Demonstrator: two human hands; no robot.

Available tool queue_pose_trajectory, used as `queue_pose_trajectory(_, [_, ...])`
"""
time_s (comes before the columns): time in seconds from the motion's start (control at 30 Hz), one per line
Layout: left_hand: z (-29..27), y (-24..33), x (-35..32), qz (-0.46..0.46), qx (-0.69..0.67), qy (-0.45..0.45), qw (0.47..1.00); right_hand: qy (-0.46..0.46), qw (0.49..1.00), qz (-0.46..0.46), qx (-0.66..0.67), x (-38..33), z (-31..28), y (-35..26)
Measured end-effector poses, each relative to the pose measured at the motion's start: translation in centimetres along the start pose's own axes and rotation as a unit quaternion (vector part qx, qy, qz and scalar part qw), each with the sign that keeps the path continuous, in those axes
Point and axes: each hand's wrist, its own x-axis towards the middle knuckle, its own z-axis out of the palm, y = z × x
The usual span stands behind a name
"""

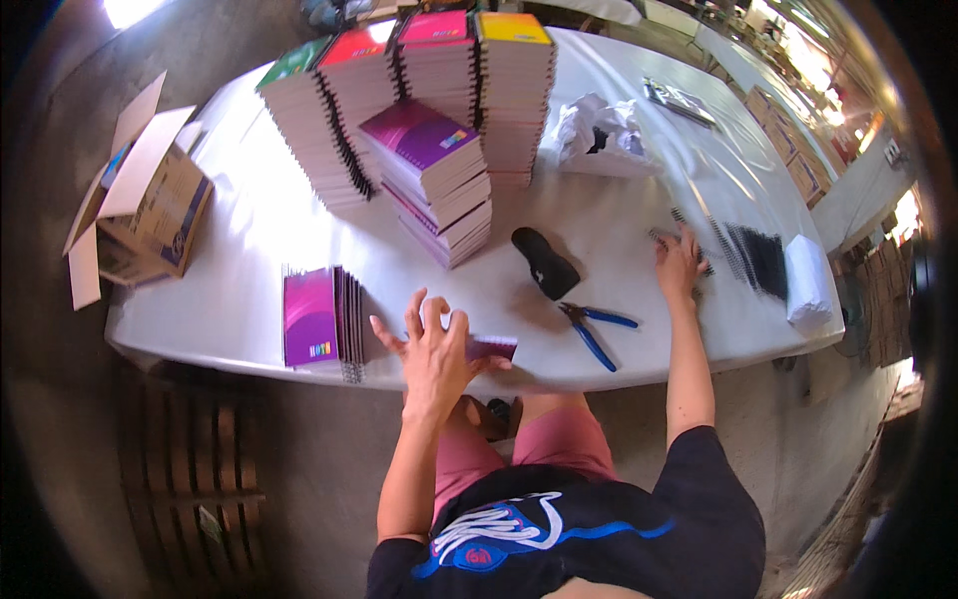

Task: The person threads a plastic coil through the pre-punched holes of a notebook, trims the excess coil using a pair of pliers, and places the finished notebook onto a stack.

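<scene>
My left hand (435, 349) is over the table's near edge, its fingers bent and spread apart. Under and beside it lies a small purple notebook (492, 347), partly hidden by the hand. At the right, my right hand (680, 265) has its fingers around a black spiral binding coil (707, 262), partly covered by the hand. A row of more black binding coils (756, 260) lies just beyond it. Between my hands are blue-handled cutting pliers (596, 334), jaws apart, and a black pouch-like object (546, 264).
Tall stacks of spiral notebooks (519, 90) stand at the back, with a stack of purple notebooks (439, 185) in front. Bound purple notebooks (311, 317) lie at the left. An open cardboard box (150, 225), crumpled white wrapping (604, 140) and a white roll (808, 280) are around the table.
</scene>
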Motion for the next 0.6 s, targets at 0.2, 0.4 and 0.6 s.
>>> queue_pose_trajectory(0.2, [5.1,0.6,-2.9,-0.006,-0.062,0.232,0.971,0.006,0.921,-0.201,0.335,-2.6,-5.2,-5.9])
queue_pose_trajectory(0.4, [5.4,0.8,-1.7,-0.034,-0.100,0.257,0.961,-0.182,0.787,-0.271,0.523,-8.7,-12.3,-13.2])
queue_pose_trajectory(0.6, [4.7,0.3,-1.4,-0.008,-0.058,0.263,0.963,-0.184,0.770,-0.239,0.563,-10.1,-11.5,-14.4])
